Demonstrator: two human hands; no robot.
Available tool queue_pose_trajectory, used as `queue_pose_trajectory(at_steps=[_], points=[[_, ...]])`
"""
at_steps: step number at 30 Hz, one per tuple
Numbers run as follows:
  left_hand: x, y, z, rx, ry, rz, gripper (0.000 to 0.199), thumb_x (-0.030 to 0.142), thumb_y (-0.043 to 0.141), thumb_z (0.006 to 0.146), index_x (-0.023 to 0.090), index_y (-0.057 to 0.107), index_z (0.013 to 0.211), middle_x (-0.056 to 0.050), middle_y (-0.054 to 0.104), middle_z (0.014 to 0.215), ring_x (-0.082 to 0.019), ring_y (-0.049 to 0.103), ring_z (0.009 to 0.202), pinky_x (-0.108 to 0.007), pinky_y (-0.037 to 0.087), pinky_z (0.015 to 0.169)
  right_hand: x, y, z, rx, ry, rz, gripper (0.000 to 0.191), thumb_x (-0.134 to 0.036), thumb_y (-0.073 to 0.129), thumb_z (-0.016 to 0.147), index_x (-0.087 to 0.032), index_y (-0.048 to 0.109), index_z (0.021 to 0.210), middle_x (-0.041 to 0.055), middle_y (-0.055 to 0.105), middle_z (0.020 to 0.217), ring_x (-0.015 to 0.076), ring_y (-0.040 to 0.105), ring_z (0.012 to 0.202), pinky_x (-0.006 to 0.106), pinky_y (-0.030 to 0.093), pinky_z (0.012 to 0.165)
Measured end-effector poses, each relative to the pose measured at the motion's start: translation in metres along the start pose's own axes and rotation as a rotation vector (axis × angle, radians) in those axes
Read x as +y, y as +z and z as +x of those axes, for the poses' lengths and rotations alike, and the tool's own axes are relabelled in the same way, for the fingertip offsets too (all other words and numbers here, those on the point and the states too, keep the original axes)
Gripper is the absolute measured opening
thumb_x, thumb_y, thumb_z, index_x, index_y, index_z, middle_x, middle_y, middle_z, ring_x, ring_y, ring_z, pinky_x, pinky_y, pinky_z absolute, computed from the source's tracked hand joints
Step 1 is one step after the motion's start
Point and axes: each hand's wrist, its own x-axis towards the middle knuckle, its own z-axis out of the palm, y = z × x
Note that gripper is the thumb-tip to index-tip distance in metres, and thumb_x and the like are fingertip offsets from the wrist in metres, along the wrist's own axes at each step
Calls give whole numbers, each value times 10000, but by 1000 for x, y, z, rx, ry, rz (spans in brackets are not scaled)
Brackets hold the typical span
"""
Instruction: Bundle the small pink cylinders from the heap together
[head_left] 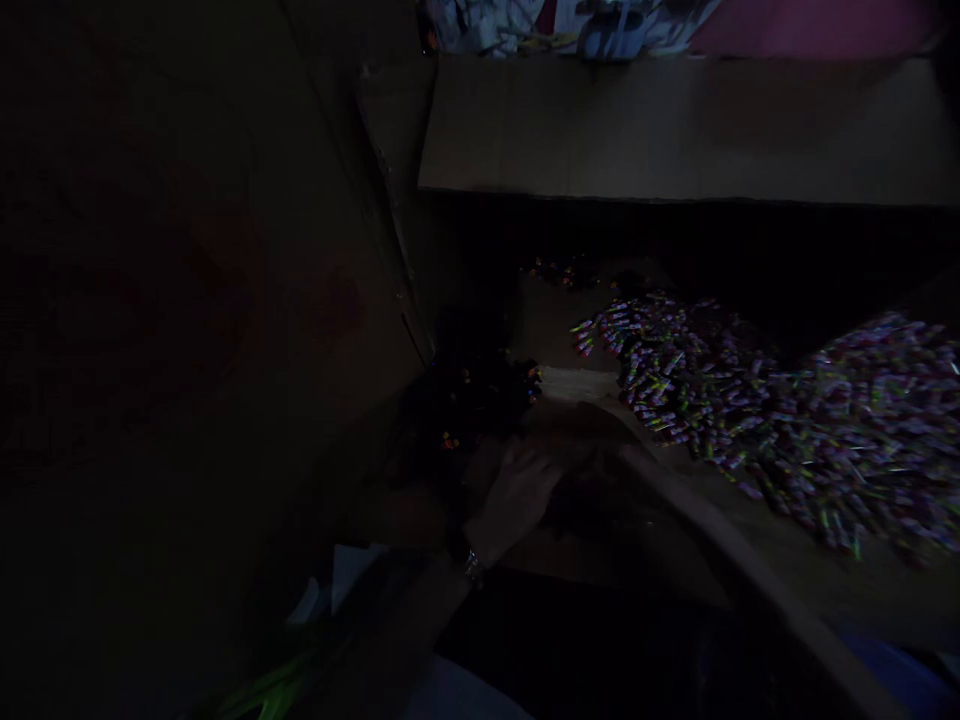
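The view is very dark. My left hand (517, 500), with a shiny band at the wrist, reaches over the bottom of a cardboard box (577, 385). Dark small items with orange tips (480, 390) lie just beyond it. My right hand (619, 460) is at the end of the forearm from the lower right, dim and blurred, close to the left one. A large pile of small pink, white and yellow-green pieces (705, 380) spreads to the right of both hands. What either hand holds, if anything, is hidden in shadow.
A raised cardboard flap (675, 130) runs across the top, with colourful packages (615, 30) and a pink surface (817, 28) behind it. A dark cardboard panel (225, 300) fills the left. Something blue (896, 670) shows at the lower right.
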Motion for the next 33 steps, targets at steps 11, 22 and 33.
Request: queue_pose_trajectory(at_steps=[11, 22, 33], points=[[-34, -20, 10, 17, -82, 264, 388, 96, 401, 885, 145, 507, 1255, -80, 493, 1340, -244, 378, 1263, -432, 279, 1067, 16, -52, -19, 190, 182, -149, 370, -547, 631, 676, -202, 591, 803, 14, 611, 649, 169, 549, 584, 255, 434, 508], [-65, -32, 41, 139, 31, 242, 217, 125, 431, 896, 135, 597, 1036, -87, 498, 1298, -241, 393, 1224, -464, 294, 1050, -9, -26, -28, 203, 216, 131, 372, -554, 671, 688, -226, 597, 847, 2, 605, 689, 154, 530, 596, 234, 394, 503], [-30, -10, 58, 228, -146, -330, 250, 274, 359, 981, 150, 570, 1030, -51, 665, 941, -152, 633, 854, -250, 483, 764, 2, 6, -6, 108, 132, 237, 375, -481, 759, 629, -219, 666, 881, 5, 647, 824, 165, 566, 763, 259, 437, 701]])
